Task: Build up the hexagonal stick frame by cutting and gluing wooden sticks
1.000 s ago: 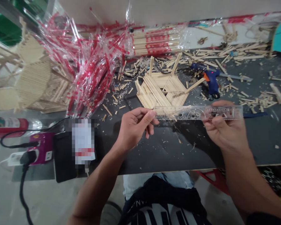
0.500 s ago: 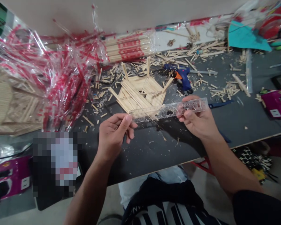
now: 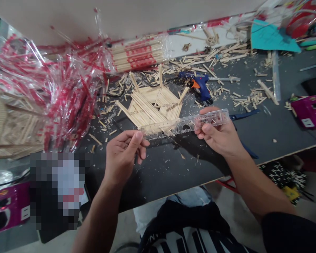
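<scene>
Stretched between my hands is a clear plastic ruler (image 3: 185, 125) with shape cut-outs, tilted slightly up to the right. My left hand (image 3: 125, 151) pinches its left end between thumb and fingers. Near the other end, my right hand (image 3: 216, 131) grips it, thumb in front and fingers behind. Just beyond the ruler lies a hexagonal frame of wooden sticks (image 3: 152, 105), with several short sticks standing up at its corners; the ruler overlaps its near edge. Behind my right hand are the blue handles of a tool (image 3: 244, 115), its head hidden by the hand.
A blue glue gun (image 3: 204, 89) lies beyond the frame amid scattered stick offcuts (image 3: 252, 98). Red-and-clear wrappers (image 3: 65, 95) heap at left, beside another stick structure (image 3: 18, 119). Packed sticks (image 3: 139, 54) lie at the back. A purple box (image 3: 309, 110) sits right, near a turquoise sheet (image 3: 274, 37).
The whole scene has shifted slightly left in view. Both hands keep the same hold on the ruler, which stays over the near edge of the stick frame.
</scene>
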